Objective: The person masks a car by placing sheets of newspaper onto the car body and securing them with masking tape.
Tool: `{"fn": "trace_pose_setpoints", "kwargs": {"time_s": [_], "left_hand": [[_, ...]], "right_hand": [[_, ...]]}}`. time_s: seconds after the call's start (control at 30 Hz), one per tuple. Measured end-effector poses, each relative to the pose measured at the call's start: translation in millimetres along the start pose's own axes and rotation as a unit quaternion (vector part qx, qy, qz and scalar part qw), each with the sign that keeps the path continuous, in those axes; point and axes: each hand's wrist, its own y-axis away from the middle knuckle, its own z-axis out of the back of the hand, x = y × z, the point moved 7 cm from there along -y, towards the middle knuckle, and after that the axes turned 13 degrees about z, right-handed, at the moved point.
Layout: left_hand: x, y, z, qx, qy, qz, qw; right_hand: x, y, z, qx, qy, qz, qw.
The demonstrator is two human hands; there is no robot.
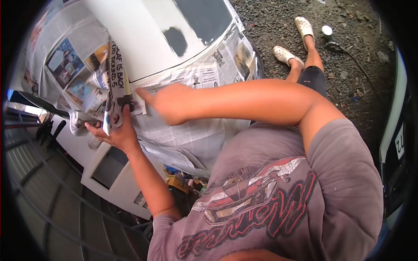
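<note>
My left hand (116,135) grips the lower edge of a newspaper sheet (116,71), thumb on top and fingers curled underneath. My right hand (167,104) is slightly blurred; its index finger stretches toward that sheet's right edge, near a strip along the paper, and nothing shows in it. Whether the fingertip touches cannot be made out. More newspaper (183,135) covers the surface below my right hand. Beyond it lies a white vehicle panel (143,30) with dark grey patches (175,41).
Legs in dark shorts with pale clogs (304,27) stand on gravel (270,26) at the upper right. A white round object (327,30) and a dark cable lie nearby. A cardboard box (177,183) sits below the papered surface. Another vehicle's edge (394,104) shows at far right.
</note>
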Motion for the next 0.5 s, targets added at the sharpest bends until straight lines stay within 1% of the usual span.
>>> {"fn": "trace_pose_setpoints", "kwargs": {"time_s": [0.03,0.07,0.13,0.17,0.23,0.27,0.3,0.33,0.37,0.43,0.5], "left_hand": [[1.2,1.7,-2.1,-0.002,-0.026,0.006,1.000],[0.8,1.7,-5.3,0.016,-0.019,0.007,1.000],[-0.8,1.7,-10.0,0.057,0.086,0.033,0.994],[-5.7,1.5,-8.4,0.061,0.084,0.029,0.994],[-2.4,0.2,-5.7,0.078,0.165,0.063,0.981],[-3.5,-0.9,-2.6,0.047,0.060,-0.005,0.997],[1.0,0.1,-6.3,0.050,0.057,-0.007,0.997],[7.3,1.1,-9.0,0.067,0.110,0.013,0.992],[8.0,0.9,-10.3,0.084,0.162,0.034,0.983],[-2.0,4.1,-6.9,0.083,0.152,0.024,0.985],[-0.7,5.7,-1.6,0.056,0.173,0.022,0.983]], "right_hand": [[3.6,-9.4,-1.2,0.003,0.006,0.008,1.000],[2.9,-18.3,-2.3,-0.015,0.022,0.006,1.000],[-5.6,-30.2,-6.0,-0.030,0.017,0.009,0.999],[-8.5,-33.9,-7.1,-0.040,0.015,0.014,0.999],[-12.7,-41.6,-11.0,-0.061,0.002,0.010,0.998],[-12.5,-46.5,-12.6,-0.076,0.017,0.003,0.997],[-13.7,-48.7,-14.4,-0.091,0.031,-0.004,0.995],[-15.1,-50.3,-18.8,-0.090,0.026,-0.005,0.996],[-14.2,-50.8,-18.8,-0.073,0.048,-0.012,0.996],[-10.9,-51.3,-19.2,-0.057,0.069,-0.018,0.996],[-8.0,-53.8,-19.0,-0.060,0.124,-0.016,0.990]]}}
